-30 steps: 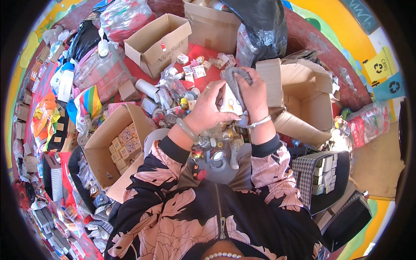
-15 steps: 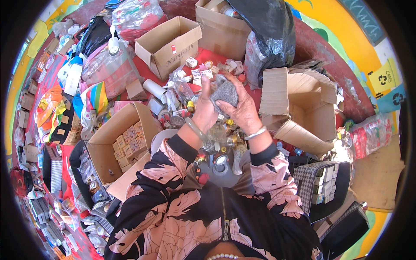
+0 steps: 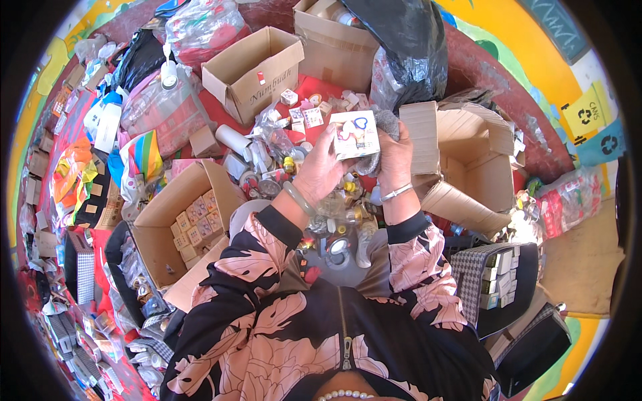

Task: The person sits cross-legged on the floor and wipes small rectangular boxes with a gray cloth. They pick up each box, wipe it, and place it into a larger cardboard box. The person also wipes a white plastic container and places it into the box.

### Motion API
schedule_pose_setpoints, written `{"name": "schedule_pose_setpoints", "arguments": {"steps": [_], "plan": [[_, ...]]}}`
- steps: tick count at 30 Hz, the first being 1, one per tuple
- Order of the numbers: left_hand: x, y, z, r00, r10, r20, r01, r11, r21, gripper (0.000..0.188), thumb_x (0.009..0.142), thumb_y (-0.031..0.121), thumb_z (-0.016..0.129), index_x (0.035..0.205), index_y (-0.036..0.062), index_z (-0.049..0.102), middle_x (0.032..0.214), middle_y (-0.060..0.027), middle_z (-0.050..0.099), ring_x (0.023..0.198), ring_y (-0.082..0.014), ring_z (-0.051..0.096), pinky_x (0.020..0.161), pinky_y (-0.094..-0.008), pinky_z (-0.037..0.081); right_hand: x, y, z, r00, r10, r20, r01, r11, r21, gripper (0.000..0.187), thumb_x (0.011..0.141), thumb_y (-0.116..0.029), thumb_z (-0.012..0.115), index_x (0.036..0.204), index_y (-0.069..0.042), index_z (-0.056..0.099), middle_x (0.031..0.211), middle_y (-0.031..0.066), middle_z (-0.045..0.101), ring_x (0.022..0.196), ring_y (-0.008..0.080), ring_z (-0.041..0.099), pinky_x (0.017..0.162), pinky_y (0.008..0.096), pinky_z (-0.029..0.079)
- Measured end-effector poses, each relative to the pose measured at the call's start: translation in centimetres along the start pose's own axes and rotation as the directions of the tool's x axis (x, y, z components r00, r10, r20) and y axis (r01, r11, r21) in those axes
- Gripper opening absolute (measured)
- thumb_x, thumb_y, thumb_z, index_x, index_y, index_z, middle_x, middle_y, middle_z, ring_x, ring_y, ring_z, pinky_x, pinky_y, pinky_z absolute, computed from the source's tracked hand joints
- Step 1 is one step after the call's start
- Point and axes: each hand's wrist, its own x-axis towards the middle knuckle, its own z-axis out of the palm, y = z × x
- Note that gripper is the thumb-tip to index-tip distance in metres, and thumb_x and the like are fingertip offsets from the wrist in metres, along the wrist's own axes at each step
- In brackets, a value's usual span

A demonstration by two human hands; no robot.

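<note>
A small white box (image 3: 356,136) with a printed picture and a blue heart faces up between my hands. My left hand (image 3: 317,168) is closed on its left side. In my right hand (image 3: 396,162) is a bunched grey fuzzy cloth (image 3: 388,124), pressed along the box's right edge; part of the cloth shows below the box. Both hands are raised over a heap of small bottles and jars (image 3: 344,204) between my knees. Beyond my hands, several similar small boxes (image 3: 305,117) lie on a red cloth.
An open carton (image 3: 150,234) at the left holds rows of small boxes. Another open carton (image 3: 468,157) stands at the right, and a third (image 3: 221,77) ahead. A black bin (image 3: 518,294) with small boxes is at the lower right. Plastic bags (image 3: 160,117) crowd the far left.
The white box, hidden behind the cloth before, now shows its printed face. My right hand has shifted slightly right and the cloth has moved from the front to the box's right side.
</note>
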Motion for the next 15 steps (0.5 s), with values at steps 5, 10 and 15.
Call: {"name": "schedule_pose_setpoints", "arguments": {"steps": [5, 10, 15], "plan": [[-0.1, 0.2, -0.7, 0.995, -0.081, 0.066, 0.086, 0.993, -0.081, 0.054, 0.091, 0.044, 0.049, 0.131, 0.0088, 0.041, 0.126, -0.0081, 0.052, 0.114, -0.0248, 0.052, 0.098, -0.0453, 0.041, 0.8, -1.8, -0.2, 0.959, -0.248, -0.138, 0.162, 0.878, -0.45, 0.023, 0.08, 0.0, 0.063, 0.102, -0.004, 0.059, 0.092, 0.004, 0.064, 0.08, 0.0117, 0.059, 0.074, 0.0265, 0.049], [-0.1, 0.4, -0.9, 0.993, -0.097, 0.066, 0.103, 0.991, -0.091, 0.055, 0.091, 0.048, 0.048, 0.131, 0.0096, 0.042, 0.126, -0.0084, 0.052, 0.112, -0.0242, 0.053, 0.096, -0.0445, 0.043, -0.1, -4.6, -0.9, 0.965, -0.194, 0.174, 0.199, 0.98, -0.013, 0.04, 0.079, -0.015, 0.071, 0.115, -0.005, 0.056, 0.109, 0.0072, 0.06, 0.1, 0.0197, 0.058, 0.088, 0.0331, 0.047], [-0.3, -0.8, -0.6, 0.993, -0.119, 0.019, 0.12, 0.992, -0.038, 0.06, 0.094, 0.053, 0.032, 0.132, 0.0065, 0.037, 0.126, -0.0104, 0.05, 0.116, -0.024, 0.05, 0.099, -0.0425, 0.04, -1.9, -2.9, 0.7, 0.771, -0.242, 0.589, 0.61, 0.544, -0.576, 0.048, 0.078, -0.018, 0.071, 0.12, -0.006, 0.053, 0.114, 0.0112, 0.058, 0.105, 0.0207, 0.055, 0.092, 0.0325, 0.043]]}}
